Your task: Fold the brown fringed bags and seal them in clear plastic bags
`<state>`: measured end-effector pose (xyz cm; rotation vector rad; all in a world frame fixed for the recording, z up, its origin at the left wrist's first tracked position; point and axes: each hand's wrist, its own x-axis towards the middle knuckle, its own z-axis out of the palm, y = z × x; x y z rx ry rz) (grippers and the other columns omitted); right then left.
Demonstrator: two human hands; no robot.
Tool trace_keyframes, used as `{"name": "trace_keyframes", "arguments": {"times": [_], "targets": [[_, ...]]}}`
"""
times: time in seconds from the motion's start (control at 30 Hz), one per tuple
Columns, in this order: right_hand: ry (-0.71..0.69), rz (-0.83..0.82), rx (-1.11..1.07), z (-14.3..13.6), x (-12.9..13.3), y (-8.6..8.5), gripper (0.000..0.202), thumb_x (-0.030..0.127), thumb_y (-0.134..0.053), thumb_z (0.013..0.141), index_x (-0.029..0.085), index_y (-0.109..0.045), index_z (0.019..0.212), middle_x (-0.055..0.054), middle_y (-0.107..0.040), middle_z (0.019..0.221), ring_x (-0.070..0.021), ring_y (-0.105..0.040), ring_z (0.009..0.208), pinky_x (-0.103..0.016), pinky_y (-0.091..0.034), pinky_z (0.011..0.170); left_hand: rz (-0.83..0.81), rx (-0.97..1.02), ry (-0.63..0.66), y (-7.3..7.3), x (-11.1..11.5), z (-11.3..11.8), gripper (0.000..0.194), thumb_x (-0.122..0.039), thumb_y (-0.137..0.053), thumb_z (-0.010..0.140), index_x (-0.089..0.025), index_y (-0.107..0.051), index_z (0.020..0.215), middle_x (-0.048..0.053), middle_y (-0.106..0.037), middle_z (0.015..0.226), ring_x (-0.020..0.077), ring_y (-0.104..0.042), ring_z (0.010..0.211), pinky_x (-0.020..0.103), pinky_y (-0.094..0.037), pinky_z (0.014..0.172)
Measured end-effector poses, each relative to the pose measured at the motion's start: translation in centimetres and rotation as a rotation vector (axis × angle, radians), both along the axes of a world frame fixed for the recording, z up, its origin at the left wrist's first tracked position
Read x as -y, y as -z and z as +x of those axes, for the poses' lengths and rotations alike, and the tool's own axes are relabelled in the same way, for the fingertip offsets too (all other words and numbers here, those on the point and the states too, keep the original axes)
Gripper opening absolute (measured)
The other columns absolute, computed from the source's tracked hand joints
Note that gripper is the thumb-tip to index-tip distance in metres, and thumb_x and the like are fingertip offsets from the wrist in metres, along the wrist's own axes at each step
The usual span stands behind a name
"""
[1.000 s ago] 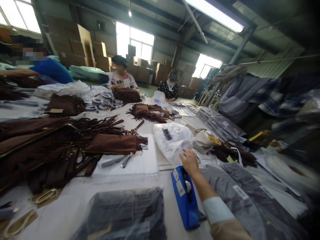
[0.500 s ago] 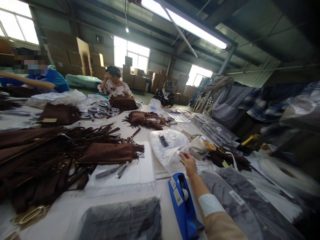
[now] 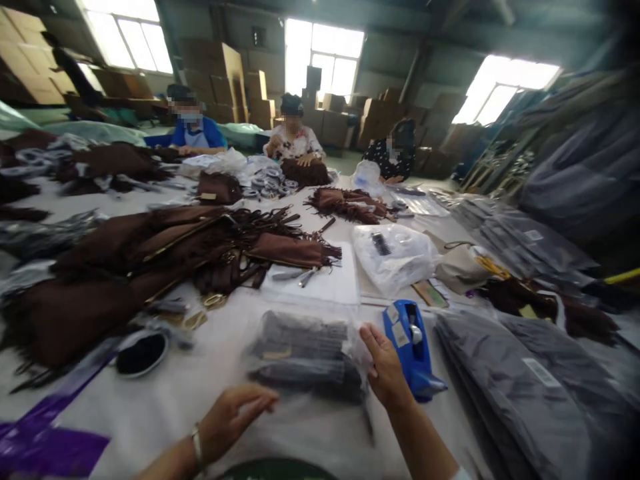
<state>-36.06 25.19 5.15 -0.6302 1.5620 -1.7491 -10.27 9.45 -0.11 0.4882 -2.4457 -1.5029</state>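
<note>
A long white desk [image 3: 165,393] fills the room from end to end, and three other people sit at its far side in front of stacked cardboard boxes [image 3: 240,87]. The biggest thing on it is a heap of brown fringed bags [image 3: 150,260] spread over the left half. On the right lie flat grey garments in clear sleeves [image 3: 520,380], each with a small white label whose print is too blurred to read. Beyond the middle sits a crumpled clear plastic bag [image 3: 400,257] with a dark comb-like piece inside.

Nearer the person, a clear polybag holding a dark folded item [image 3: 305,353] lies flat on the desk, directly ahead. The right hand [image 3: 387,373] rests on the polybag's right edge, fingers curled over the plastic, pinching it; that grip is closed on the bag. Just beside it on the right stands a blue tape dispenser [image 3: 413,350], with white stickers I cannot read. The left hand [image 3: 235,417] hovers open, fingers loosely spread, just short of the polybag's near left corner, a bracelet [image 3: 196,447] at the wrist.
</note>
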Motion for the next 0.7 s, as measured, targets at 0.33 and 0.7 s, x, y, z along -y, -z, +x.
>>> {"name": "trace_keyframes", "arguments": {"times": [0.33, 0.7], "targets": [[-0.163, 0.094, 0.241, 5.9, -1.4, 2.6, 0.031, 0.048, -0.067, 0.076, 0.02, -0.054, 0.076, 0.005, -0.049, 0.057, -0.0062, -0.033, 0.044, -0.02, -0.025, 0.041, 0.694, -0.152, 0.095, -2.0, -3.4, -7.4, 0.033, -0.042, -0.073, 0.074, -0.012, -0.06, 0.075, 0.003, -0.063, 0.07, 0.0133, -0.057, 0.066, 0.025, -0.043, 0.065], [-0.203, 0.122, 0.142, 7.7, -3.6, 5.0, 0.026, 0.042, -0.071, 0.073, 0.018, -0.059, 0.076, 0.004, -0.052, 0.066, -0.0097, -0.043, 0.061, -0.021, -0.034, 0.056, 0.808, -0.231, -0.155, -0.8, -4.0, -5.0, 0.033, -0.043, -0.069, 0.077, -0.012, -0.057, 0.077, 0.004, -0.065, 0.072, 0.0141, -0.059, 0.068, 0.025, -0.047, 0.066]]}}
